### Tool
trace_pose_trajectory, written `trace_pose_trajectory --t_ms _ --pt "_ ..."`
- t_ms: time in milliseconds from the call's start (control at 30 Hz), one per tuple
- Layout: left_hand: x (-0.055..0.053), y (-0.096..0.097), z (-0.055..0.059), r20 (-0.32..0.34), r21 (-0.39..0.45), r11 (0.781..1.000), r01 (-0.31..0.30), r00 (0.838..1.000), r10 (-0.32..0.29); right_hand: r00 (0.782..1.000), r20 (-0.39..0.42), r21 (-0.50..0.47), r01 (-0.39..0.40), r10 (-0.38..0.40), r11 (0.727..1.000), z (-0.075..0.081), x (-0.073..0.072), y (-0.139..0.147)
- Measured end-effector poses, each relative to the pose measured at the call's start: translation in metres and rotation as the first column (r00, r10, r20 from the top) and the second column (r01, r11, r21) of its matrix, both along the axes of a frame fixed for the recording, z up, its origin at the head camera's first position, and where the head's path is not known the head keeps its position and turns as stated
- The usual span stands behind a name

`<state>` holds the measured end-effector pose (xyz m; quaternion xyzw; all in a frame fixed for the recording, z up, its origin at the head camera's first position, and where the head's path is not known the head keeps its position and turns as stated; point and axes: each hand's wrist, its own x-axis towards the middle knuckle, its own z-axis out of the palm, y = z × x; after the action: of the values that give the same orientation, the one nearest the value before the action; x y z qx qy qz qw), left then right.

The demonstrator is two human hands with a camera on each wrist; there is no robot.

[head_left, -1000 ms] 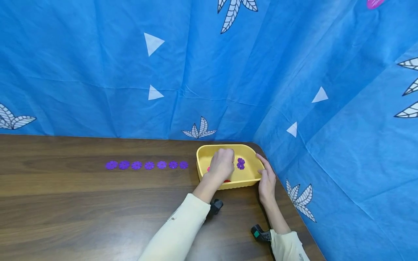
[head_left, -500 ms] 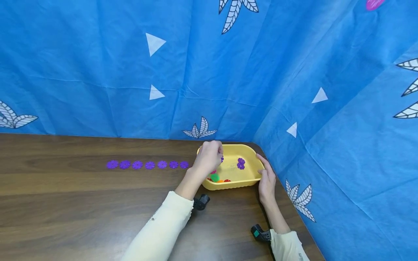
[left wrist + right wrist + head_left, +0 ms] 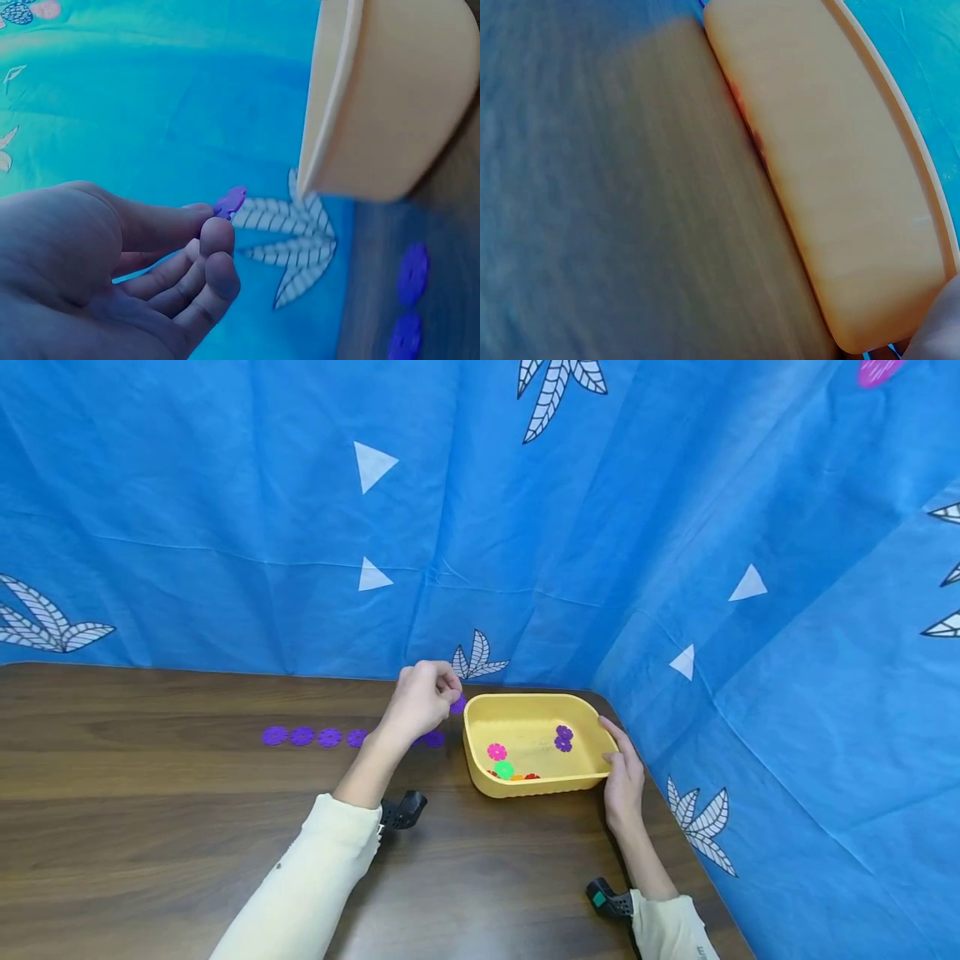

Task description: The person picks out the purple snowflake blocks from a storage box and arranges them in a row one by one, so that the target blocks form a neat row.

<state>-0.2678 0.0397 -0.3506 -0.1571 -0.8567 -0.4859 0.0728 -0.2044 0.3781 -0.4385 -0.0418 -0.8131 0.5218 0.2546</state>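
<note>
My left hand [image 3: 417,700] is raised over the table just left of the yellow plastic basket [image 3: 551,787]. Between thumb and fingertips it pinches a purple flower-shaped disc [image 3: 231,201], seen nearly edge-on in the left wrist view. My right hand [image 3: 624,781] holds the basket's right end, thumb at the rim and fingers along the outer side. Inside the basket lie two purple discs [image 3: 563,738], a pink disc [image 3: 497,752], a green disc [image 3: 504,770] and some red and orange pieces. A row of purple discs [image 3: 330,737] lies left of the basket, partly hidden behind my left hand and wrist.
The brown wooden table [image 3: 187,827] ends on the right in a slanting edge. Blue cloth [image 3: 300,510] with white triangles and leaf prints hangs behind it and along the right side. The basket stands near the back right corner.
My left hand has come up out of the basket and moved left over its rim, carrying the purple disc. My right hand has stayed on the basket. The head view has shifted slightly.
</note>
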Motion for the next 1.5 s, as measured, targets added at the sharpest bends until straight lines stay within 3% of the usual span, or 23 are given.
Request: trace_pose_trajectory --t_ms 267,500,833,1033,1167,1367,1500 --pt "0.001 -0.044 0.000 0.003 -0.036 0.999 0.015 1.000 -0.015 1.000 -0.002 -0.011 0.004 -0.004 1.000 -0.007 -0.008 0.007" --pt "0.004 -0.089 -0.004 -0.020 -0.092 0.996 0.018 1.000 -0.020 1.000 -0.014 0.009 -0.002 0.002 1.000 -0.006 -0.005 0.004" --pt "0.011 -0.150 -0.010 -0.002 -0.151 0.988 -0.041 0.999 0.041 1.000 -0.015 0.025 0.009 -0.009 1.000 -0.005 -0.003 0.005" --pt "0.011 -0.190 -0.019 0.037 -0.157 0.986 -0.065 0.997 0.072 1.000 -0.025 0.010 -0.008 0.008 1.000 -0.004 -0.002 0.002" --pt "0.007 -0.217 -0.029 0.105 -0.127 0.991 -0.052 0.992 0.066 1.000 -0.023 0.013 -0.010 0.010 1.000 -0.003 -0.001 0.003" --pt "0.002 -0.250 -0.046 0.210 -0.053 0.997 -0.052 0.976 0.062 1.000 -0.012 0.024 -0.003 0.003 1.000 -0.005 -0.002 0.004" --pt "0.001 -0.264 -0.054 0.269 -0.047 0.998 -0.052 0.961 0.063 1.000 -0.017 0.030 0.004 -0.004 1.000 -0.004 -0.002 0.003"
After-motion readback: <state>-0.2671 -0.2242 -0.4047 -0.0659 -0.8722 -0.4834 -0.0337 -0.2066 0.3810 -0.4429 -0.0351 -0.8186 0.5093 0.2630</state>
